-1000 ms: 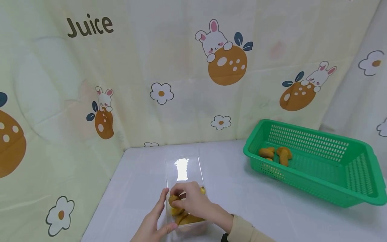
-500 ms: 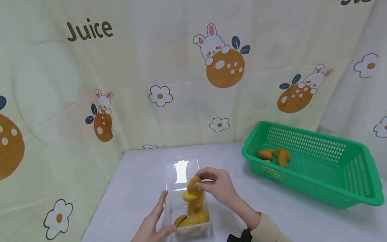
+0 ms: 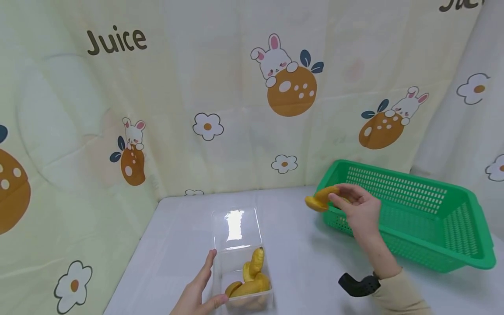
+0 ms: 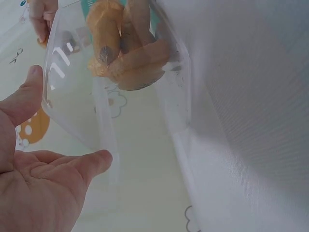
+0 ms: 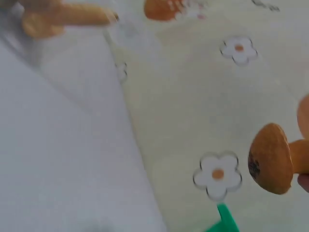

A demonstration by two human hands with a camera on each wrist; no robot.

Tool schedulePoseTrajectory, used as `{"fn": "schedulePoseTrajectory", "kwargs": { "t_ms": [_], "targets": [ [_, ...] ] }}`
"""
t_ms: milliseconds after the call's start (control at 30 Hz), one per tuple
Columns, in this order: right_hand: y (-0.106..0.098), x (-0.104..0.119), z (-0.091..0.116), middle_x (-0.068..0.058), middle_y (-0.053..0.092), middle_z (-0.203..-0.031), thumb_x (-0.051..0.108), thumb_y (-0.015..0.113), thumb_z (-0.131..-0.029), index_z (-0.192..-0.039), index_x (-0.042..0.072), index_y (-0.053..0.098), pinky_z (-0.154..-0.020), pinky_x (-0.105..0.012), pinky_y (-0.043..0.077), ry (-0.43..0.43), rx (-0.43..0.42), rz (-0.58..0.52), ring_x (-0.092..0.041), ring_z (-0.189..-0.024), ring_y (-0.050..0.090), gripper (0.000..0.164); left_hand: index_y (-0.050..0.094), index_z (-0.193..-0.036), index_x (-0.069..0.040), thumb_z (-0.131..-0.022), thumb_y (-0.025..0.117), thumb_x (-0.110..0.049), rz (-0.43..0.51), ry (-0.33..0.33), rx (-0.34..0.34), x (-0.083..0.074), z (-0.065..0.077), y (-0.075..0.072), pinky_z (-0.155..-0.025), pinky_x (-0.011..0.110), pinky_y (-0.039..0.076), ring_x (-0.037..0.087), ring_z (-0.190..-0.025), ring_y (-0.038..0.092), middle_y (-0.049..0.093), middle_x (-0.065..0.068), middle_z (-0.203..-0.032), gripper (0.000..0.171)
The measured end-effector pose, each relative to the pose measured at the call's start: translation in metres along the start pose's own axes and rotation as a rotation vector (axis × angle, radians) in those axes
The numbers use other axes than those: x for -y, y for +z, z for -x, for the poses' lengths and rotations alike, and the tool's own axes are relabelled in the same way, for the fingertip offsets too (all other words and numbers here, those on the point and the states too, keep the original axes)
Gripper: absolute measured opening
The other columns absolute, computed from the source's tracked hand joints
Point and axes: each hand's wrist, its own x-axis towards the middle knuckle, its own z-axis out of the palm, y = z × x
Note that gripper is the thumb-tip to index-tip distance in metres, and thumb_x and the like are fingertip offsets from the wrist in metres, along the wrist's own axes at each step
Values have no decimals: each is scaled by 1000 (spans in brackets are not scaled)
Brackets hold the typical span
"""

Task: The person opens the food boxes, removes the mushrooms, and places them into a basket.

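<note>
In the head view my right hand point(image 3: 361, 212) pinches a mushroom point(image 3: 320, 200) by its stem, cap pointing left, in front of the green basket's near left corner. The right wrist view shows the same mushroom point(image 5: 273, 159) with a dark patch on its brown cap. My left hand point(image 3: 197, 291) lies along the left side of a clear plastic box point(image 3: 252, 296), fingers straight, thumb at the front corner. Inside the box are several yellow banana-shaped pieces point(image 3: 248, 287), one standing up with a dark tip point(image 3: 257, 259). Through the clear wall they also show in the left wrist view point(image 4: 140, 63).
The green basket point(image 3: 433, 245) stands at the right on the white table point(image 3: 177, 227). The box's clear lid point(image 3: 236, 227) is folded back behind it. A patterned curtain point(image 3: 236, 153) hangs along the table's back edge.
My right hand has lifted the mushroom out of the clear box and carried it right and back to the basket. The left hand has stayed at the box's side.
</note>
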Motion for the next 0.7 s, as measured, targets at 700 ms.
{"fn": "schedulePoseTrajectory", "kwargs": {
  "t_ms": [700],
  "targets": [
    [-35, -30, -19, -5, 68, -85, 7, 72, -74, -96, -4, 65, -63, -13, 50, -17, -132, 176, -10, -77, 63, 25, 5, -143, -5, -84, 60, -31, 35, -92, 22, -3, -1, 2, -94, 57, 31, 48, -123, 25, 6, 18, -147, 85]
  ]
}}
